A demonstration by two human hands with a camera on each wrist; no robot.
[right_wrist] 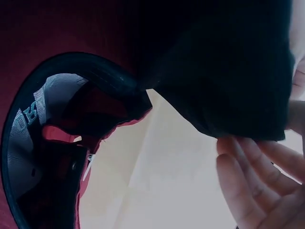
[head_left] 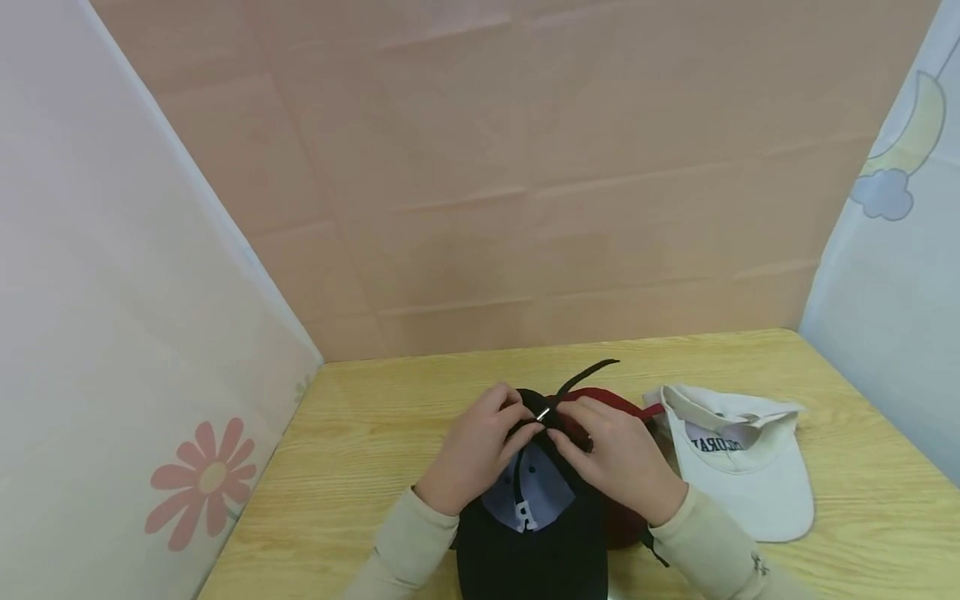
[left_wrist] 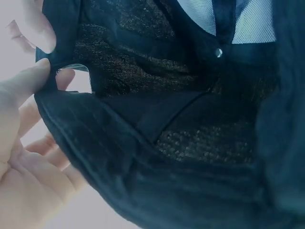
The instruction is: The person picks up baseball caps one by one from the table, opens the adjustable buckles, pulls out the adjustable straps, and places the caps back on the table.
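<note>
A black baseball cap (head_left: 531, 558) lies bottom-centre in the head view, brim toward me, its blue-grey lining showing. At its back, a small metal buckle (head_left: 543, 414) sits on the black strap (head_left: 587, 377), whose loose end sticks up to the right. My left hand (head_left: 483, 446) pinches the cap's back edge left of the buckle. On the other side my right hand (head_left: 626, 457) pinches the strap end close to the buckle. In the left wrist view, thumb and finger of the left hand (left_wrist: 28, 90) grip the edge beside the rear opening. The right fingers (right_wrist: 252, 171) touch black fabric.
A dark red cap (head_left: 624, 527) lies partly under the black cap and my right hand. To its right rests a white cap (head_left: 772, 500) with dark lettering inside. All lie on a wood-grain table (head_left: 360, 467), with a brown backdrop (head_left: 525, 183) behind and printed side panels.
</note>
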